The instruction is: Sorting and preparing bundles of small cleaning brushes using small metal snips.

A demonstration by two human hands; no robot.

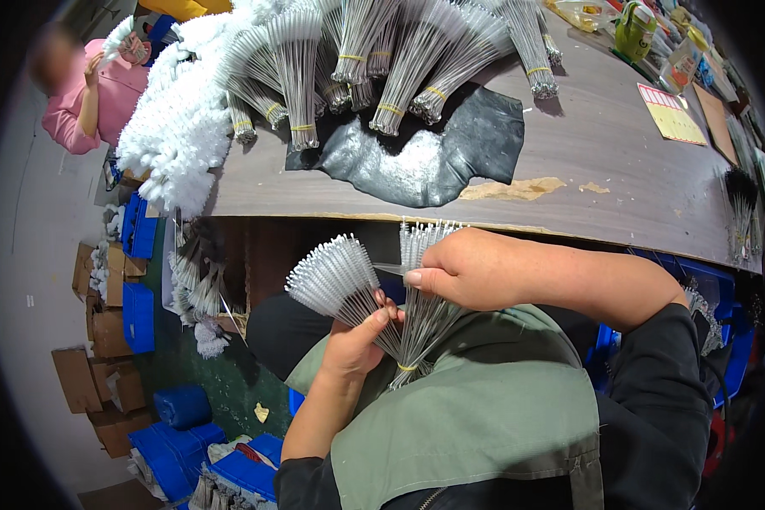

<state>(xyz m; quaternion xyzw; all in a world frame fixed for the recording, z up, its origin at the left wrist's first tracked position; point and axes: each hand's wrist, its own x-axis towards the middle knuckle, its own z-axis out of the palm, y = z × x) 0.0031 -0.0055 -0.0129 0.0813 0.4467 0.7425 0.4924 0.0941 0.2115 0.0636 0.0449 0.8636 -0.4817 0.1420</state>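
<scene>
Fanning a banded bundle (399, 327) of wire brushes over the lap, the left hand (354, 340) clamps the stems near the yellow band so the bristle heads spread, while the right hand (472, 268) pinches single stems apart. More bundles (382, 59) lie on the table (620, 161).

My bundle of wire-stemmed bristle brushes (374, 297) looks metallic and bristly; the wooden tabletop (603, 144) is matt, the black plastic sheet (450, 153) glossy.
</scene>
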